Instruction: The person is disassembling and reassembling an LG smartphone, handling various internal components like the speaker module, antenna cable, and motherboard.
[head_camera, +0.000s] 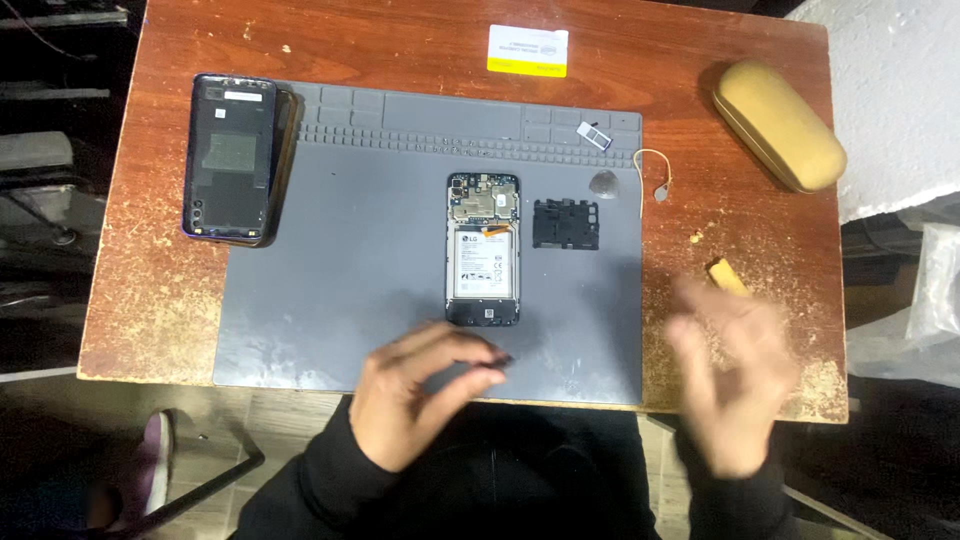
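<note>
Grey mat (330, 290): opened phone (483, 250) just beyond left hand (415, 395) fingers pinched; right hand (735, 385) blurred, spread.

We see a reddish-brown wooden table (420, 45), its finish worn to pale speckles along the left and near right edges. On it lies a plain slate-grey work mat (340, 270) with a ribbed, gridded strip along its far edge. At centre, the opened phone (483, 250) shows a white battery with dark print, framed in black, with a green-and-silver board at its far end. Right of it we note a black plastic cover plate (566, 224). At far left, the back cover (230, 158) is black with a glossy blue-violet rim. Far centre lies a yellow-and-white card (527, 50); far right, a mustard-tan case (779, 125). Sleeves (330, 480) are black.
</note>
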